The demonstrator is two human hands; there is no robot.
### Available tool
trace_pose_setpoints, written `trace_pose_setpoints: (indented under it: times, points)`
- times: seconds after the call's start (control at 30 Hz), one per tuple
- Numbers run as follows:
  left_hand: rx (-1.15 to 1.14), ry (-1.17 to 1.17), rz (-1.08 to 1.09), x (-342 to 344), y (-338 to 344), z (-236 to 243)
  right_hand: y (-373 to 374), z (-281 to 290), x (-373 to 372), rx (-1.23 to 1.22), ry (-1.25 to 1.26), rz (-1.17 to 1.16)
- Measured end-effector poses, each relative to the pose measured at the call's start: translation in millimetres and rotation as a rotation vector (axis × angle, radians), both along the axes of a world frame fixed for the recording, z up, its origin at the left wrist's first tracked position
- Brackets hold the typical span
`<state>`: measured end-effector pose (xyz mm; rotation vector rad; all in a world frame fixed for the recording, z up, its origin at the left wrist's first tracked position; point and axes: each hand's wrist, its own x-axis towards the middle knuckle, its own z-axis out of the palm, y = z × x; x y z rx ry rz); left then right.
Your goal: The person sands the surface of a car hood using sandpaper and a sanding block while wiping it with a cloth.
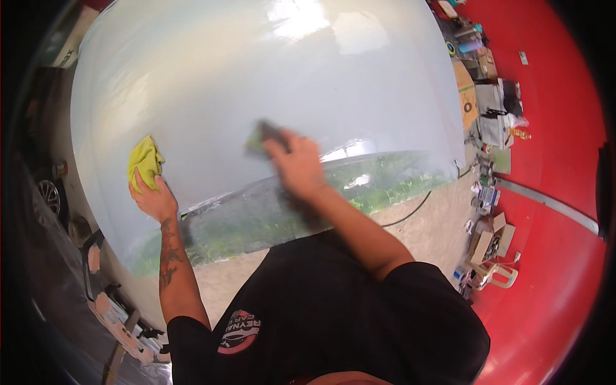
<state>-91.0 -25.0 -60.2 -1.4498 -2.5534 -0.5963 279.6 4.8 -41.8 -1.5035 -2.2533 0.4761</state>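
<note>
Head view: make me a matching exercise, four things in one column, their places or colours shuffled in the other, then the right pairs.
Things:
1. Cloth
2. Wall
3. Block
4. Shirt

Places or colours:
A. In the right hand
B. Black, at the bottom
C. In the left hand
D. Red, far right

Pairs: 1-C, 2-D, 3-A, 4-B

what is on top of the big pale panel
Over the pale panel, the left hand holds a yellow-green cloth and the right hand a blurred block. The surface directly beneath them is covered and cannot be seen.
</note>
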Motion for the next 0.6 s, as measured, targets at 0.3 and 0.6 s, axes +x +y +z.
trace_pose_setpoints:
  times: [0.3, 0.6]
  points:
    - [-0.023, 0.001, 0.044, 1, 1, -1, 49, 28, 160, 0.116, -0.253, -0.919]
    - [0.01, -0.01, -0.007, 3, 1, 1, 49, 24, 122, 0.173, -0.179, -0.454]
